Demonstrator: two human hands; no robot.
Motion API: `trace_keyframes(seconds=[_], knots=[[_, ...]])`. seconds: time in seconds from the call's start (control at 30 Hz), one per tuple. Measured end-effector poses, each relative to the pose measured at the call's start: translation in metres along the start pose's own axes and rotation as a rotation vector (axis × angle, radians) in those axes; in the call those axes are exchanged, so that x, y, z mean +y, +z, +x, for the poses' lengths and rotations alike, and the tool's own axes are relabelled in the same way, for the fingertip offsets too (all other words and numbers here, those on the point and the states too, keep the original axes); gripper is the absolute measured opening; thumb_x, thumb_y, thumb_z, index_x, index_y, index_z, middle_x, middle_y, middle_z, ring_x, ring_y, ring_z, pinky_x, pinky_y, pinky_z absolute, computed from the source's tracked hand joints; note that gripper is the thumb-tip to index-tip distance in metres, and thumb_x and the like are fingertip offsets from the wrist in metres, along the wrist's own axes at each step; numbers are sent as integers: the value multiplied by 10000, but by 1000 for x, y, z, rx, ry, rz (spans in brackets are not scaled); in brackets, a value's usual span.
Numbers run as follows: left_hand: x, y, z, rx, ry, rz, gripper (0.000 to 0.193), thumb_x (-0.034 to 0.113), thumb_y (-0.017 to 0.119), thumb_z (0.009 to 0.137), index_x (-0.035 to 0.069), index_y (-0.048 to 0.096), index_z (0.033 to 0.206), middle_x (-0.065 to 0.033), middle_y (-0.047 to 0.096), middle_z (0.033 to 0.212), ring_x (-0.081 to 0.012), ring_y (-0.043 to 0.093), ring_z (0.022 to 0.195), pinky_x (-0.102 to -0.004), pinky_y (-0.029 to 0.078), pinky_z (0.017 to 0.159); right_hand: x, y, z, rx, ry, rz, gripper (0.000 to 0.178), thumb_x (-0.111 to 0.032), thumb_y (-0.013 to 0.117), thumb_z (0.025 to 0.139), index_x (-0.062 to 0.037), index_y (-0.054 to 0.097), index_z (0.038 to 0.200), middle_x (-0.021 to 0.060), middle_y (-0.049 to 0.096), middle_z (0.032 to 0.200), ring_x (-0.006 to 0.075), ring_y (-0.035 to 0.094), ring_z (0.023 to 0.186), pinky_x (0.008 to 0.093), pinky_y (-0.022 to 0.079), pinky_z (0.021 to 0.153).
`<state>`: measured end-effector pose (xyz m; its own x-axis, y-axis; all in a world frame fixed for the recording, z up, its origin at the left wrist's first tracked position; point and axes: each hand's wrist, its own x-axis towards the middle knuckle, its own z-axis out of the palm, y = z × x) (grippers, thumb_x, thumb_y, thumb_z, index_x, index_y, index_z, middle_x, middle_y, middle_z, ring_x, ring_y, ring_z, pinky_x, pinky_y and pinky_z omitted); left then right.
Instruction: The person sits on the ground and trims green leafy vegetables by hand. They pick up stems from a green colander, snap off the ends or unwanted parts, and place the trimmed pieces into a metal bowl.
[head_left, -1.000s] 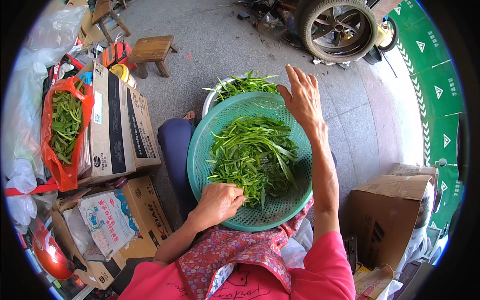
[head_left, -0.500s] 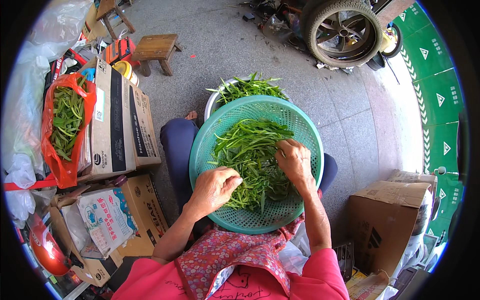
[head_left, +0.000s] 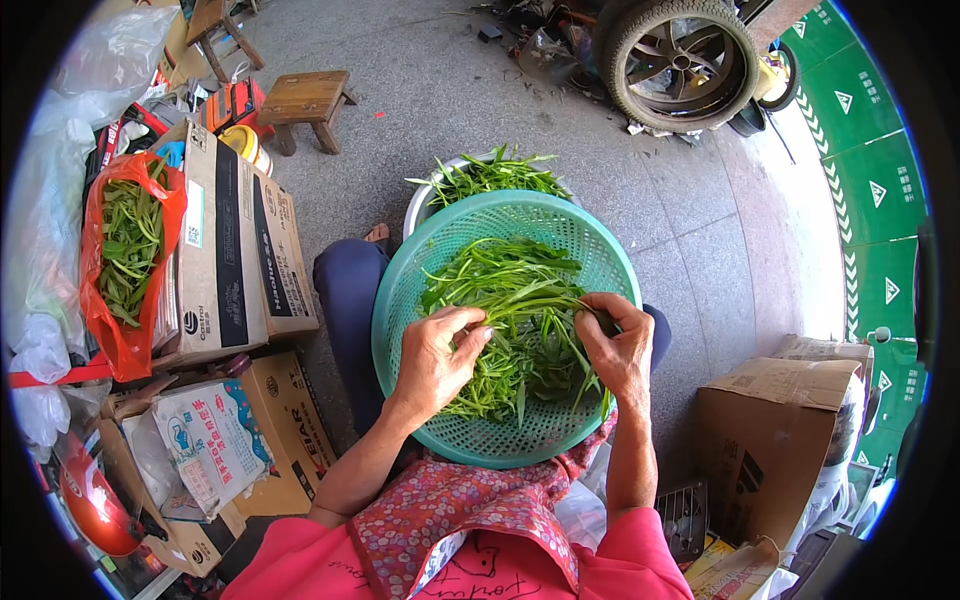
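Note:
A turquoise perforated plastic basket (head_left: pixel 600 230) rests on my lap with a heap of leafy greens (head_left: pixel 500 275), long-stemmed and narrow-leaved like water spinach. Above the heap, my right hand (head_left: pixel 616 345) pinches a few green stems between thumb and fingers, their leaves hanging below it. The stems stretch across toward my left hand (head_left: pixel 437 365), whose thumb and forefinger are closed near their other end at the basket's left side. What exactly lies between the left fingertips is too small to make out. Behind the basket, a metal basin (head_left: pixel 416 212) holds more of the greens (head_left: pixel 495 178).
On the left, a red plastic bag (head_left: pixel 163 280) of greens stands beside cardboard boxes (head_left: pixel 215 230). A wooden stool (head_left: pixel 303 97) is farther off. A tyred wheel (head_left: pixel 683 65) stands at the back right, and an open-sided carton (head_left: pixel 770 440) sits at the right.
My right hand has drawn slightly toward me and right, now pulling stems up from the heap. My left hand has moved up and right toward them.

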<state>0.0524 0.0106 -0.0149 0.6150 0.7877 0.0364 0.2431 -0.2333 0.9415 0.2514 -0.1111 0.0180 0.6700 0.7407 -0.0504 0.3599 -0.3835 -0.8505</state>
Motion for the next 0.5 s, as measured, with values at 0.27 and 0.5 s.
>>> trace_keyframes(seconds=[0.27,0.5], knots=[[-12,1,9,78,24,403,109,88,705,911,-15,742,911,-128,642,614,-193,601,478,-332,442,501,8,-5,3,163,-247,-384,320,-135,772,839,-30,725,1138,152,698,1210,366,613,1154,471,437,1065],[16,-12,2,34,124,164,98,50,714,932,-34,726,981,-114,668,746,-173,589,584,-312,441,531,-15,6,1,85,-617,-398,260,-49,781,794,-66,746,1051,90,722,1077,294,663,1046,511,460,1037]])
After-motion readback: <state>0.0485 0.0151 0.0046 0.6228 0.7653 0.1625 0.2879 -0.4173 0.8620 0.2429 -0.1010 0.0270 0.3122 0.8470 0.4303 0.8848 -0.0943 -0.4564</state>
